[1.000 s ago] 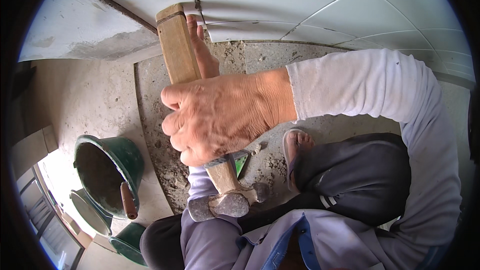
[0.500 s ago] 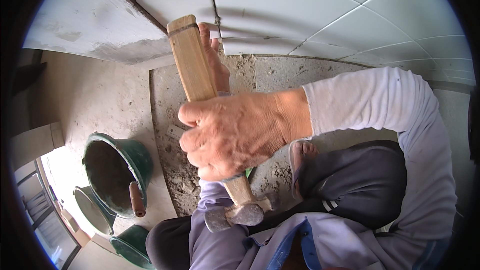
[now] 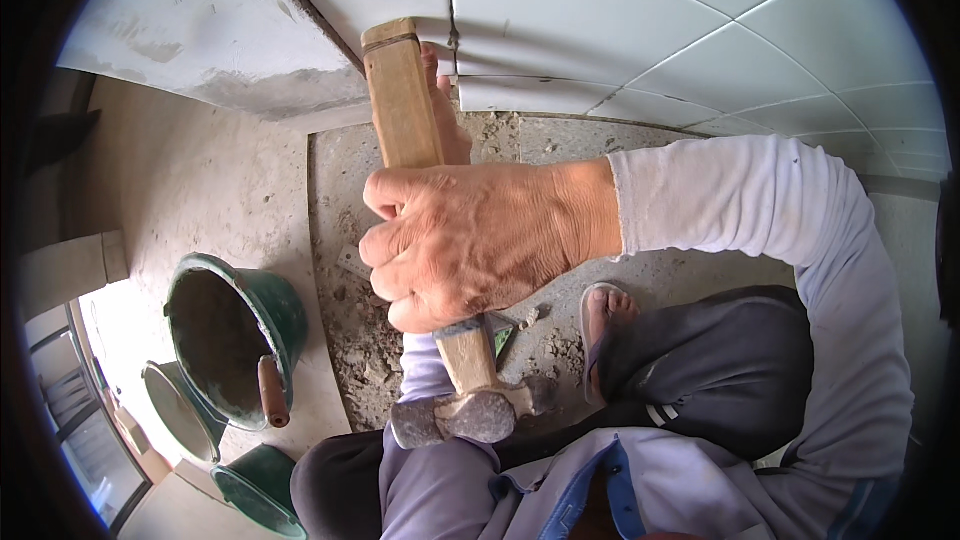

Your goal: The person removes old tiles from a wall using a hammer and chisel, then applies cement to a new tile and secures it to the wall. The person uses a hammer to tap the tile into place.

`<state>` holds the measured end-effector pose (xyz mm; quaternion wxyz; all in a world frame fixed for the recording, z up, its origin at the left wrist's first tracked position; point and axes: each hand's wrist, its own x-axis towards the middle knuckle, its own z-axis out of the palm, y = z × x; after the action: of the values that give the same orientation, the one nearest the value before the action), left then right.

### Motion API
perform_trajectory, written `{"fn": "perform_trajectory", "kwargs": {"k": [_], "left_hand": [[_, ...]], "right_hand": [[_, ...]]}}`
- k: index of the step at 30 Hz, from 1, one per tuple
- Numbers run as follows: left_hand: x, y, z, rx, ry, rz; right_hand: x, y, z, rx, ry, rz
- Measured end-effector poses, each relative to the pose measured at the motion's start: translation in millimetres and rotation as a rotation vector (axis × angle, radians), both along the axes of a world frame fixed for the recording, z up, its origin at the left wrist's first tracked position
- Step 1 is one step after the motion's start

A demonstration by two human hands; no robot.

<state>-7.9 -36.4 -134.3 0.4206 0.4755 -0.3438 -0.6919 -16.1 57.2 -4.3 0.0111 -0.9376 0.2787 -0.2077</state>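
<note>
White wall tiles (image 3: pixel 640 10) arc across the top, bare rough concrete floor (image 3: pixel 200 190) below, and right in the centre the right hand (image 3: pixel 480 240) is wrapped tight around the wooden handle of a hammer (image 3: pixel 420 180), steel head (image 3: pixel 465 415) pointing down toward the lap, handle butt aimed up at the tile edge. That head looks heavy and the handle stiff and dry, so a fist at mid-handle, as here, seems the sound grip. Fingertips (image 3: pixel 440 90) of the left hand peek from behind the handle; whether they are pinching something, I cannot tell. A green bucket (image 3: pixel 235 340) with a tool handle (image 3: pixel 272 390) standing in it sits to the left, its contents too dark to read.
</note>
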Motion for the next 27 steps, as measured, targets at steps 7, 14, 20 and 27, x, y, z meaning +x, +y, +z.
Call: {"fn": "perform_trajectory", "kwargs": {"k": [7,14,20,27], "left_hand": [[-10.5,1.1,-5.0,-0.092,0.018,0.034],[-11.3,9.0,-2.2,-0.016,-0.084,0.043],[-15.7,-14.6,-34.6,-0.21,0.011,0.131],[-8.5,-3.5,-8.6,-0.17,0.063,-0.061]], "right_hand": [[-1.8,-1.6,-3.4,-0.001,-0.002,-0.027],[-0.9,-6.1,-5.1,-0.01,0.004,-0.038],[7.3,-12.1,-3.0,-0.032,-0.008,-0.033],[12.0,-0.8,-0.1,-0.044,-0.021,-0.003]]}}
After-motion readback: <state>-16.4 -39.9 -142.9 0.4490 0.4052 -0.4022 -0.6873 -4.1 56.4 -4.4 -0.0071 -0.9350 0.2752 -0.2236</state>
